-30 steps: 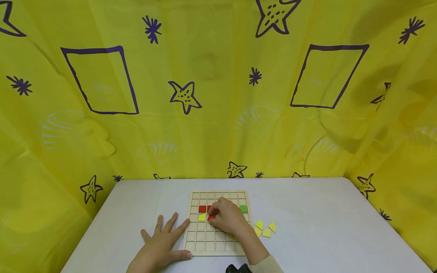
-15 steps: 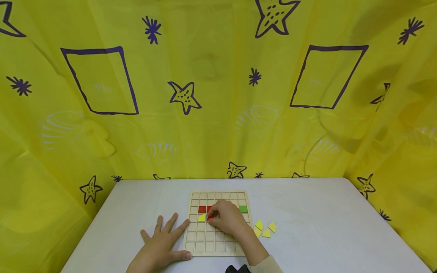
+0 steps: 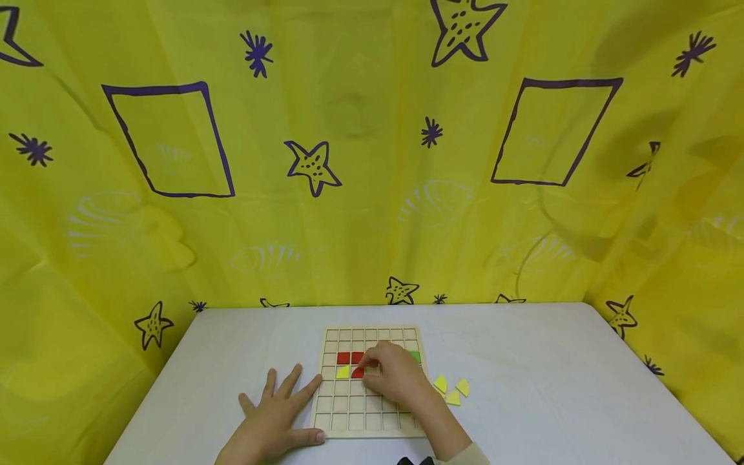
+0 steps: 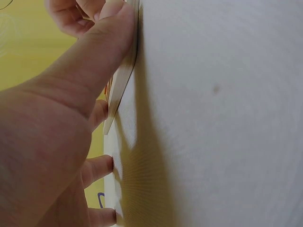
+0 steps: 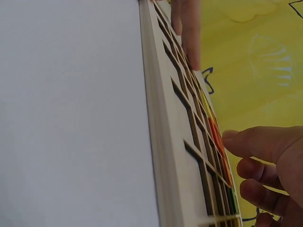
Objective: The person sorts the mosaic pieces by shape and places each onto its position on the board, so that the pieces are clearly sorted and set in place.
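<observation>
A wooden grid board (image 3: pixel 340 423) lies on the table. My left hand (image 3: pixel 270 416) rests on the tabletop with fingers spread, its thumb and index fingertips at the board's left edge. Over the middle of the board is my right hand (image 3: pixel 398 374), loosely bent, thumb and index finger apart beside a red rounded piece (image 3: pixel 357 372). That piece sits in a cell, and nothing shows between the fingertips. In the right wrist view the thumb is close to the red pieces (image 5: pixel 216 135). A yellow quarter-round piece (image 3: pixel 343 372) fills the cell to the left; two red squares (image 3: pixel 344 358) lie above.
Several loose yellow pieces (image 3: pixel 454 398) lie right of the board, partly behind the right forearm. A green piece (image 3: pixel 415 356) sits near the board's right side. A yellow patterned curtain (image 3: pixel 360 245) surrounds the table (image 3: pixel 552 387) at the back and sides.
My right hand has shifted slightly right, away from the red rounded piece, which now shows more fully in its cell. The left hand stays put.
</observation>
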### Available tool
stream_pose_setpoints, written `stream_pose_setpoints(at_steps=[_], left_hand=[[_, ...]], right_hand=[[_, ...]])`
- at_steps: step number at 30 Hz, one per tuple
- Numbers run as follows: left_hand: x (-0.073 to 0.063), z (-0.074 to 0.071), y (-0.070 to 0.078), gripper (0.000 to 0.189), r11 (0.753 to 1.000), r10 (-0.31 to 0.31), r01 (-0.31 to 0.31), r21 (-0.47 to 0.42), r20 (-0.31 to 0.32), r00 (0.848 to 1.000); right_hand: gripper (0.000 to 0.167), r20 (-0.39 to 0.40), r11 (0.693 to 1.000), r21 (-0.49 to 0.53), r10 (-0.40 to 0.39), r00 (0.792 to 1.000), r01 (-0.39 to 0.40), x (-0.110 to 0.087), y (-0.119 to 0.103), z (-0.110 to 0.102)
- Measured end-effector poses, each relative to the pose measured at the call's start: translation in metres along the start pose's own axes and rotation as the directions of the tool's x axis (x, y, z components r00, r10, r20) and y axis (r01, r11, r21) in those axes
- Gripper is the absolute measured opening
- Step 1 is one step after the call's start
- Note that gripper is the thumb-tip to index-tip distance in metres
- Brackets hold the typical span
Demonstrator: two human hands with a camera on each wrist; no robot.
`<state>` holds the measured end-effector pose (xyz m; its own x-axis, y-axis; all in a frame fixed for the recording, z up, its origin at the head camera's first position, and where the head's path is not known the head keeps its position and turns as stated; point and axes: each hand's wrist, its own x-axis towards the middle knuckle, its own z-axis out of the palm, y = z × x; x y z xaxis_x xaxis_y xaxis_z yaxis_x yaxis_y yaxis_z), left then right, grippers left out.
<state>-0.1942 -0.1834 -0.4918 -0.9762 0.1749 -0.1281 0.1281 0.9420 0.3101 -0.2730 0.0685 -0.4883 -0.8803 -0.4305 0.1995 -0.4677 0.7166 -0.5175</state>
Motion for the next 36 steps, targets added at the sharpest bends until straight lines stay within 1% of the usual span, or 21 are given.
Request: stream_pose_setpoints(at_steps=[4, 10, 18, 25, 31, 36], left_hand=[[0.000, 0.000, 0.001, 0.101, 1.000, -0.008, 0.008, 0.002, 0.004, 1.000], [0.001, 0.000, 0.001, 0.101, 1.000, -0.005, 0.005, 0.005, -0.002, 1.000], [0.001, 0.002, 0.000, 0.101, 1.000, -0.002, 0.002, -0.010, 0.000, 1.000], [0.002, 0.004, 0.001, 0.102, 1.000, -0.004, 0.004, -0.007, 0.005, 1.000], [0.001, 0.003, 0.001, 0.101, 1.000, -0.006, 0.006, -0.012, 0.007, 1.000], [0.001, 0.000, 0.003, 0.102, 1.000, -0.016, 0.016, -0.013, 0.013, 1.000]], right_hand=[[0.015, -0.027, 1.000, -0.005, 0.000, 1.000, 0.000, -0.008, 0.005, -0.009], [0.015, -0.033, 1.000, 0.004, 0.027, 0.999, -0.027, -0.018, 0.015, -0.017], [0.015, -0.039, 0.999, -0.012, 0.052, 0.998, -0.053, -0.026, 0.024, -0.029], [0.015, -0.068, 0.998, -0.042, 0.051, 0.996, -0.054, -0.034, 0.034, -0.040], [0.016, -0.086, 0.995, -0.028, 0.089, 0.992, -0.092, -0.038, 0.043, -0.046], [0.016, -0.100, 0.994, -0.035, 0.101, 0.990, -0.105, -0.041, 0.047, -0.053]])
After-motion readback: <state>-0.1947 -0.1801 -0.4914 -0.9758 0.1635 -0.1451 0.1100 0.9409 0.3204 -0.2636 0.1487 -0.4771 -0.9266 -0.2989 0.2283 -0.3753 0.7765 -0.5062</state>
